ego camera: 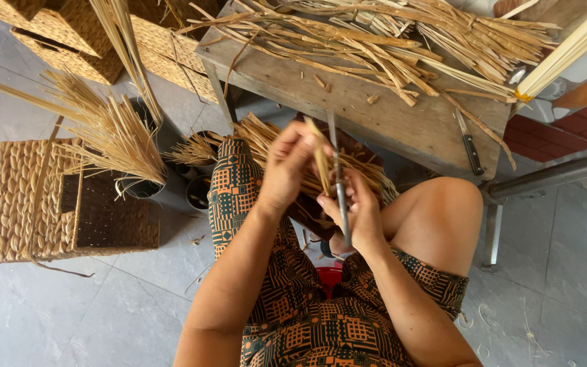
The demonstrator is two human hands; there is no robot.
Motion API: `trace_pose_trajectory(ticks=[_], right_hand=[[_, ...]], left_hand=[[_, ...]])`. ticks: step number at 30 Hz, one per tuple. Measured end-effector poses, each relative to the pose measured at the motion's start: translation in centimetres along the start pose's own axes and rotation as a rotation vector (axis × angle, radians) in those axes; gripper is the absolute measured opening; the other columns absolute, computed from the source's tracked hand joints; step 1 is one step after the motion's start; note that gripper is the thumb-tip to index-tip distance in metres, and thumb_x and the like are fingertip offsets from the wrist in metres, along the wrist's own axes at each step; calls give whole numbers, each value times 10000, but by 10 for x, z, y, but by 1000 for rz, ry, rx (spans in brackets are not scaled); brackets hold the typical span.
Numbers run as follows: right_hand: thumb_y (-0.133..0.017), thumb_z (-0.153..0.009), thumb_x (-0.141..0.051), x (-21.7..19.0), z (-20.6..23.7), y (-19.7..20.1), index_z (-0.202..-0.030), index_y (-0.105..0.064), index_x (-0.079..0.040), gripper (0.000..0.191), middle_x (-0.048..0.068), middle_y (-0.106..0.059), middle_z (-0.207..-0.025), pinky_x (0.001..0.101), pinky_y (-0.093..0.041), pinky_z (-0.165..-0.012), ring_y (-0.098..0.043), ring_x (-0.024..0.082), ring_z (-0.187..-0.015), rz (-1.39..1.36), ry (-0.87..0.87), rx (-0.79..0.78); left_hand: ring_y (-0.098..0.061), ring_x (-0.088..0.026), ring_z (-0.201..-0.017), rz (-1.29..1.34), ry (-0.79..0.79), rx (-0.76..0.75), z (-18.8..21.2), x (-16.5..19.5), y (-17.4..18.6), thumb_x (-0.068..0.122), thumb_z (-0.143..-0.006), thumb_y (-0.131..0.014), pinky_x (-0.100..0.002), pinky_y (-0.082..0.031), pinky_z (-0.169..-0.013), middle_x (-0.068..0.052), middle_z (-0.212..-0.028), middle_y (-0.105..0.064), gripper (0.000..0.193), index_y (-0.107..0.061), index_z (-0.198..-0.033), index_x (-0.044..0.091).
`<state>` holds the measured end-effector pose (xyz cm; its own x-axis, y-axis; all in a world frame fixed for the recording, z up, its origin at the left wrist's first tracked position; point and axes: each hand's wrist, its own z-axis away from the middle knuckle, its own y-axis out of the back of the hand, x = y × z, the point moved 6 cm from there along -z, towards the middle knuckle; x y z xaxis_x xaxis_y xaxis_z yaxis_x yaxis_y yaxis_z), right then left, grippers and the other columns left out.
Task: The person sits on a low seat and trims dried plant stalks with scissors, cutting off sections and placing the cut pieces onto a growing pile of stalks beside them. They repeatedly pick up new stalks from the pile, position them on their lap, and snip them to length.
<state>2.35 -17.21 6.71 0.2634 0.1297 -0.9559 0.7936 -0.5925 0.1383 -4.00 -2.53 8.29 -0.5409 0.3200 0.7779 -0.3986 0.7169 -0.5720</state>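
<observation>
Dry straw, rough wood, dull metal

The strip (320,160) in the left hand (287,170) is dry, matt straw; the blade (339,183) in the right hand (358,214) is dull grey metal. The tabletop (348,102) is rough, weathered wood, the basket (18,204) coarse woven fibre, the floor (103,312) smooth grey tile, the dress (307,319) printed cloth.

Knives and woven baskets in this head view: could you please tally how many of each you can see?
Knives: 2, one in the right hand with its blade against a straw strip held by the left hand, one knife lying on the wooden bench.
Woven baskets: 3, one on the floor at left, two stacked at top left.
Total: 5
</observation>
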Motion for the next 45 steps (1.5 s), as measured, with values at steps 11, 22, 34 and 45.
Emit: trace_pose_trajectory(ticks=[11,22,34,45], right_hand=[[-768,-854,62,-12,4,129,-1292,-619,-56,477,87,-739,-979,279,-553,-756,-694,134,-870,714,27,390],[-790,-772,71,-74,23,24,-1272,-573,-53,558,107,-688,-1203,304,-577,-867,-693,209,-1019,417,516,56],[-795,-865,17,-40,22,18,-1342,-590,-73,527,79,-691,-1189,305,-606,-868,-703,164,-970,363,427,-80],[-819,-821,-173,-6,30,57,-1381,-583,-64,617,48,-688,-1055,263,-526,-759,-598,112,-811,137,-230,-43]], left_hand=[[-491,-86,-634,860,-375,404,9,57,164,324,-1076,-571,-237,-417,-567,16,-859,-621,206,-626,-1063,126],[-649,-61,-706,-296,435,-58,5,-15,24,281,-1046,-572,-186,-483,-597,-56,-1031,-780,372,-673,-1297,27],[-695,-77,-905,-77,324,-150,4,-40,10,140,-970,-695,-247,-588,-805,-39,-1136,-752,315,-696,-1252,-1],[-664,-62,-827,-320,128,-57,-1,-38,14,90,-915,-791,-223,-558,-767,10,-908,-740,128,-714,-999,31]])
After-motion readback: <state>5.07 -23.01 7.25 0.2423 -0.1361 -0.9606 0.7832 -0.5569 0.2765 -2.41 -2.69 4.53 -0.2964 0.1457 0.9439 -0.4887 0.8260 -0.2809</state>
